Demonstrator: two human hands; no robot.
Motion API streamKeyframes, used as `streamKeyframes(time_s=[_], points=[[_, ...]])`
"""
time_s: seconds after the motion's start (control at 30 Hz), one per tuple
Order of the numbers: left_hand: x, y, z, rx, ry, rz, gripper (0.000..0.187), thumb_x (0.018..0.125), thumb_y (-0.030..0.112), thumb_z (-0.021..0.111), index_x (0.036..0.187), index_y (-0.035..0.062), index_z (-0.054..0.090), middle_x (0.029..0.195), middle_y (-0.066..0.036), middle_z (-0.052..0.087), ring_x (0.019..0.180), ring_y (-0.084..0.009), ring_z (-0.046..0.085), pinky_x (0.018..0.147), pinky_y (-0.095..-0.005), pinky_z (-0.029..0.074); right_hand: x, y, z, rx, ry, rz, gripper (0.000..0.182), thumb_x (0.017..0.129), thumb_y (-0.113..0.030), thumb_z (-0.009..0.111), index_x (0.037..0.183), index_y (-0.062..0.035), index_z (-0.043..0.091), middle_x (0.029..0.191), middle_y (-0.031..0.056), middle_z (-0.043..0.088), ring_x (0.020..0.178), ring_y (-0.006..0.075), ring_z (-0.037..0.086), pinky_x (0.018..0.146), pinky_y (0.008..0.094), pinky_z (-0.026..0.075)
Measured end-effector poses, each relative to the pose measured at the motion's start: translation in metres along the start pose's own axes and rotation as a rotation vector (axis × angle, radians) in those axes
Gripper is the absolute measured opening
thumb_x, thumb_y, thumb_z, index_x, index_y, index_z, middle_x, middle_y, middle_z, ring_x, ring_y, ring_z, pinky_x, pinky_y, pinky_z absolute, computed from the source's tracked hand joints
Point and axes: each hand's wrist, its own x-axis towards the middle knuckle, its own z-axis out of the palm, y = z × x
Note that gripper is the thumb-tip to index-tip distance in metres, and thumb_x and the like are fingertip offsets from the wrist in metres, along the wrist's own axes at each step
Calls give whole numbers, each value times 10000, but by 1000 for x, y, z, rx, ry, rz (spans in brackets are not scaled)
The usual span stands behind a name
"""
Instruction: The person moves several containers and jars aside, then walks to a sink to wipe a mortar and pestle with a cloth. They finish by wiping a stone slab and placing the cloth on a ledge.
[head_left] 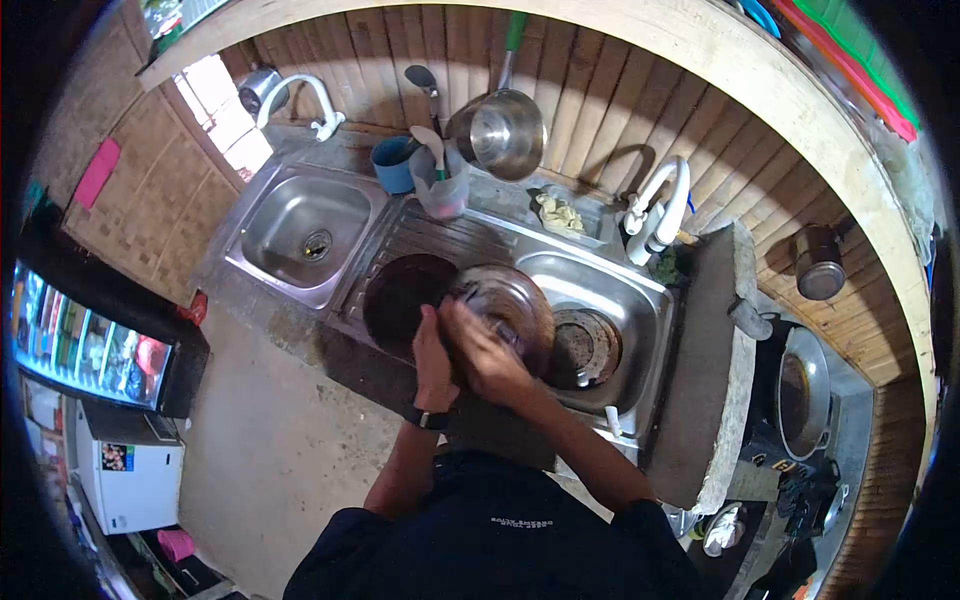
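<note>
My left hand (434,355), with a dark band on its wrist, is closed at the near-left edge of a round, shiny lid (527,300). Over that same edge curls my right hand (490,358), slightly blurred, fingers bent; anything inside it is hidden. Between the two palms the contact is hard to make out. The lid is tilted across the drainboard and the right basin. Just left of it a dark round pan (400,290) lies on the ribbed drainboard (425,235). A stained round pan or lid (588,345) sits in the right basin (645,320).
White faucets (660,215) stand behind the basins. Behind the drainboard are a blue cup (393,165), a utensil holder (443,190) and a hanging saucepan (508,135). A concrete ledge (700,370) borders the right side, with a wok (803,390) beyond. The left basin (305,220) has a drain.
</note>
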Motion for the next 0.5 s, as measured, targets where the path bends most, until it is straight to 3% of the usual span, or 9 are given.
streamKeyframes(time_s=[0.1,0.13,0.23,0.33,0.43,0.47,0.5], points=[[16,21,-37,-42,66,133,621,1015,537,376,1315,16,530,1276,-107,602,1102,-235,609,949,-396,492,-21,-10,5,28,-72,-15,485,845,-27,585,1329,-35,550,1318,180,555,1184,331,553,991,407,453],[20,27,-46,-87,102,208,629,1021,523,361,1315,-9,520,1264,-125,614,1094,-270,623,971,-409,492,-22,-7,1,-8,-89,-2,452,846,1,577,1296,-36,579,1261,181,593,1120,334,589,954,408,473],[22,45,-72,-125,89,261,608,1025,504,370,1309,-10,524,1248,-120,624,1099,-272,620,971,-396,489,0,8,0,111,347,431,364,820,-98,710,1179,-63,657,1116,128,675,925,250,661,815,371,521],[50,24,-117,24,296,277,558,1028,476,391,1232,-2,596,1217,-124,631,1037,-271,627,949,-375,471,25,22,19,435,176,812,394,795,-132,760,1152,-12,644,1017,144,699,870,191,664,777,334,520],[52,24,-114,587,654,335,491,1022,392,465,1030,-50,679,1055,-147,644,902,-264,627,844,-360,480,20,34,60,633,284,816,418,780,-170,783,1139,-4,647,938,138,711,849,159,655,785,317,506],[53,23,-110,690,700,462,473,1014,377,485,1018,-54,682,1037,-155,639,912,-272,619,840,-365,475,18,27,61,562,322,883,329,800,-183,778,1071,-19,691,917,82,712,832,147,644,774,314,504],[53,22,-106,793,743,588,456,1005,361,506,1006,-58,684,1020,-164,634,921,-280,611,836,-371,470,20,22,63,487,331,917,345,789,-199,781,1066,-19,683,925,99,710,842,185,655,788,336,507]])
